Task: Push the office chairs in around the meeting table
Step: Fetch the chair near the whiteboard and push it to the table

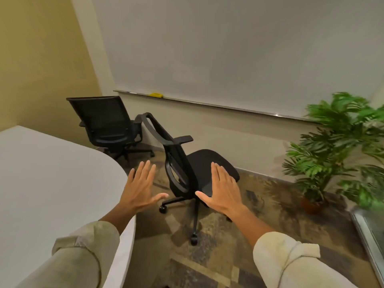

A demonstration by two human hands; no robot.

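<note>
Behind the right hand (223, 189), the chair (187, 163) seat is part-hidden.

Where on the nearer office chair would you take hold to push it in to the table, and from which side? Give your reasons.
Grip the top rail of the backrest on the nearer chair, approaching from the table side. The back faces the hands; the seat faces the wall. So the chair probably needs turning on its castors first. Both the left hand and right hand are open, fingers spread, touching nothing.
</note>
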